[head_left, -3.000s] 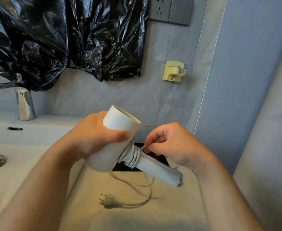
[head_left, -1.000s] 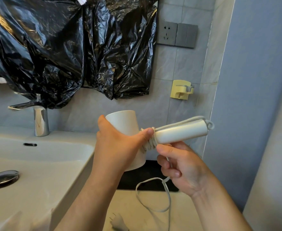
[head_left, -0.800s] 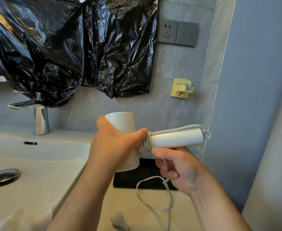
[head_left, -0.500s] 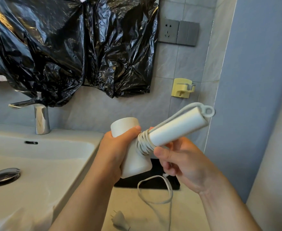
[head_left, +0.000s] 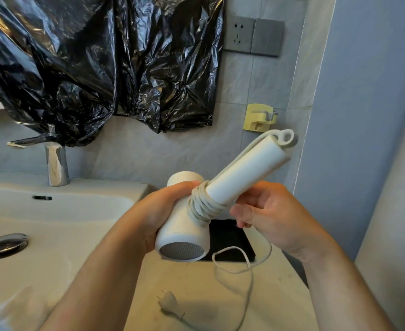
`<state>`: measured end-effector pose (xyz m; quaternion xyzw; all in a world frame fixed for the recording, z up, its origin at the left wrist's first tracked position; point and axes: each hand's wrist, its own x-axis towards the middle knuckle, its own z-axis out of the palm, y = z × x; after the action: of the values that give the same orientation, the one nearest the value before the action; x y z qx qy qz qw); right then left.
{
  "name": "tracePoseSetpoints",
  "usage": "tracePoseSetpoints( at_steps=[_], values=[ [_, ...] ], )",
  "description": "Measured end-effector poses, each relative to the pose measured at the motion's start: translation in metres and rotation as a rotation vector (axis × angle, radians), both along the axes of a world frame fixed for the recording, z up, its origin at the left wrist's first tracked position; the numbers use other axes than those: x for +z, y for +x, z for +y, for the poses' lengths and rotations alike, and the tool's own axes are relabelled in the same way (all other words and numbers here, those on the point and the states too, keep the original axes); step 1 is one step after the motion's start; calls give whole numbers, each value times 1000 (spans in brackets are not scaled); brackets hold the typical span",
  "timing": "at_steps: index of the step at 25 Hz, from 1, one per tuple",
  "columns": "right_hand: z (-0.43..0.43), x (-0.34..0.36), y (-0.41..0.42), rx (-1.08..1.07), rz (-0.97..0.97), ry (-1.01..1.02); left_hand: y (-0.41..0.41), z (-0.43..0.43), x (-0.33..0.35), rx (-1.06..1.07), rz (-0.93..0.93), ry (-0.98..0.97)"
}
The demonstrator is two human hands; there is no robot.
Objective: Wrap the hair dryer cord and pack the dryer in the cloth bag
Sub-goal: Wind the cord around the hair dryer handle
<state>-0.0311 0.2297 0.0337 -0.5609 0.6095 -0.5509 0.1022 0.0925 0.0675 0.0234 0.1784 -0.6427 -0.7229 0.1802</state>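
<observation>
The left hand point(head_left: 158, 211) is gripping the barrel of the hair dryer point(head_left: 244, 170) at frame centre, fingers curled round it. The right hand point(head_left: 275, 218) is holding the cord point(head_left: 206, 206) just beside the coils at the handle base. The handle's long axis is pointing to the upper right, and the right hand is lying nearer the loose cord, which is trailing down to the plug point(head_left: 169, 303) on the desk point(head_left: 196, 283). A flat black item point(head_left: 230, 240), possibly the cloth bag, is lying behind the dryer. A sink point(head_left: 53, 211) is occupying the left.
</observation>
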Motion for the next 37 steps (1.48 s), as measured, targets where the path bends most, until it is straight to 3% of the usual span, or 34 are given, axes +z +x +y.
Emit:
tracePoseSetpoints(
  at_steps=[5, 9, 12, 19, 22, 25, 30, 34, 37],
  values=[
    [3, -2, -2, -6, 21, 212, 12, -2, 7, -20, -25, -244],
    [-4, -4, 6, 22, 137, 479, 25, -1, 20, 224, -69, -659],
    [-6, -5, 14, -12, 77, 466, 29, 6, 26, 358, -71, -884],
    [-28, -6, 21, -396, -73, 271, 16, 11, 18, 641, 179, -1114],
    [-34, -3, 31, -517, -171, 86, 6, 10, 12, 753, 298, -1139],
    [-35, -3, 41, -494, -159, -7, -2, 13, 4, 812, 358, -1173],
    [-34, -4, 53, -409, -185, -159, -2, 13, 4, 877, 579, -756],
    [-41, -9, 59, -627, 174, -394, -2, 15, 5, 923, 691, -607],
    [-43, -15, 62, -712, 330, -522, -2, 18, 8, 926, 754, -570]
  ],
)
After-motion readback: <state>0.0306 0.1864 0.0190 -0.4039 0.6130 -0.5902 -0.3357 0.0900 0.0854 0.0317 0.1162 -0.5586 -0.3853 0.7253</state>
